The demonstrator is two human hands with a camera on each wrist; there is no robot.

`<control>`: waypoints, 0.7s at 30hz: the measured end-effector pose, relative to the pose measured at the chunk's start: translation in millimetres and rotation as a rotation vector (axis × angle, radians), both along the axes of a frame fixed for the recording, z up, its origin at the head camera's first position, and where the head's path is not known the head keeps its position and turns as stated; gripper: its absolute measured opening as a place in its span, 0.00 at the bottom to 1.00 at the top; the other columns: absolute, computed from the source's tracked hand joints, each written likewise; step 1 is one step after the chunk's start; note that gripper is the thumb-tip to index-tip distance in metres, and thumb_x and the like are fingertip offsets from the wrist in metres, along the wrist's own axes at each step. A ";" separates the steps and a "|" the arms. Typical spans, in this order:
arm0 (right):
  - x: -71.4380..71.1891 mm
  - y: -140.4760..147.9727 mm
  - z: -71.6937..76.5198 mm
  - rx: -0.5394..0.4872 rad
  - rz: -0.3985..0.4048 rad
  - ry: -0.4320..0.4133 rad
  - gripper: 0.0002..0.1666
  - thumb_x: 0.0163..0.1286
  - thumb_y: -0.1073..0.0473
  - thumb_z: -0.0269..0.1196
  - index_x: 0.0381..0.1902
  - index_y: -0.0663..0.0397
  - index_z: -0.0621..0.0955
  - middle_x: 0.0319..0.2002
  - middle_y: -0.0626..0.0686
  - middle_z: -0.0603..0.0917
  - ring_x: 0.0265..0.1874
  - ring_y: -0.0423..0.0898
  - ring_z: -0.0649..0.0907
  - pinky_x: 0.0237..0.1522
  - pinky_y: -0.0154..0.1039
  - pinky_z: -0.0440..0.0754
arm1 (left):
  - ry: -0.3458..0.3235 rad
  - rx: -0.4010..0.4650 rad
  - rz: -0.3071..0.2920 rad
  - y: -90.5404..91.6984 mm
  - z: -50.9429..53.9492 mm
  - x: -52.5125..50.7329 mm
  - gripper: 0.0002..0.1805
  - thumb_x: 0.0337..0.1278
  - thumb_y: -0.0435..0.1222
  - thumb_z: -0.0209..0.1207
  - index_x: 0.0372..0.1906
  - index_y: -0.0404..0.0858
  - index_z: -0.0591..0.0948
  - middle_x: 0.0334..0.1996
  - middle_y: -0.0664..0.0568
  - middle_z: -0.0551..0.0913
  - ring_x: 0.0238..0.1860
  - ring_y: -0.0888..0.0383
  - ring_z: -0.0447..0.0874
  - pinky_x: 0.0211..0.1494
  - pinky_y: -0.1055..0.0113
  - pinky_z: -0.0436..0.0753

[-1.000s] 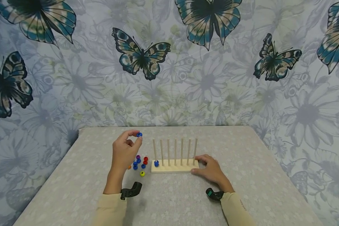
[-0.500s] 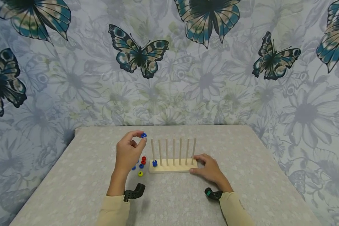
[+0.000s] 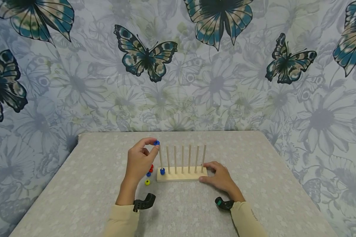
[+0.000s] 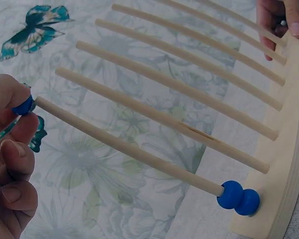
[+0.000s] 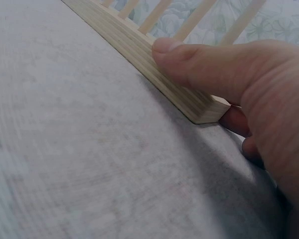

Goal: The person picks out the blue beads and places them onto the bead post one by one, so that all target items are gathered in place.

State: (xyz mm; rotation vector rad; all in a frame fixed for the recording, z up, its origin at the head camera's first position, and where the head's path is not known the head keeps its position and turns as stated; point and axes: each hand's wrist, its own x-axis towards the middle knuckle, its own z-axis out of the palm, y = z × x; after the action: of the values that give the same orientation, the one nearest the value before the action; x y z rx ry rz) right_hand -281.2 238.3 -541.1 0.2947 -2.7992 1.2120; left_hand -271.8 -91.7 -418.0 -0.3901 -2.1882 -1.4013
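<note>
Between thumb and index finger, my left hand point(image 3: 140, 160) pinches a blue bead point(image 3: 157, 143) right at the top of the leftmost peg. In the left wrist view that bead point(image 4: 24, 105) touches or nearly touches the peg's tip point(image 4: 39, 101); whether the peg has entered its hole I cannot tell. Two blue beads point(image 4: 231, 194) sit at the foot of the same peg. My right hand point(image 3: 220, 177) grips the right end of the wooden base point(image 3: 182, 178), thumb along the front edge in the right wrist view point(image 5: 204, 64). The other pegs are bare.
Left of the base, partly behind my left hand, lie loose beads: a yellow one point(image 3: 147, 182), a blue one point(image 3: 148, 174) and red ones point(image 3: 151, 168). A patterned cloth covers the table point(image 3: 77, 184); a butterfly-print wall hanging point(image 3: 213, 98) stands behind it.
My left hand has moved right with the blue bead, from left of the pegs to the leftmost peg's top. It now hides more loose beads. The right hand keeps its grip on the base.
</note>
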 end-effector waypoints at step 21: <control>1.2 -0.9 3.7 -0.003 0.003 0.006 0.38 0.47 0.35 0.78 0.56 0.38 0.83 0.48 0.42 0.83 0.45 0.42 0.75 0.50 0.42 0.72 | -0.031 -0.047 -0.021 1.7 -0.5 -0.8 0.12 0.65 0.45 0.64 0.51 0.51 0.84 0.43 0.60 0.86 0.14 0.58 0.68 0.13 0.66 0.68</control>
State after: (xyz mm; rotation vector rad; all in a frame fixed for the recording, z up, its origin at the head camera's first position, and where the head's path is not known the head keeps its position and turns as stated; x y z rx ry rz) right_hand -280.0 237.4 -537.4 0.3016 -2.7924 1.2132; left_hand -272.6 -90.0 -418.5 -0.4123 -2.2511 -1.3780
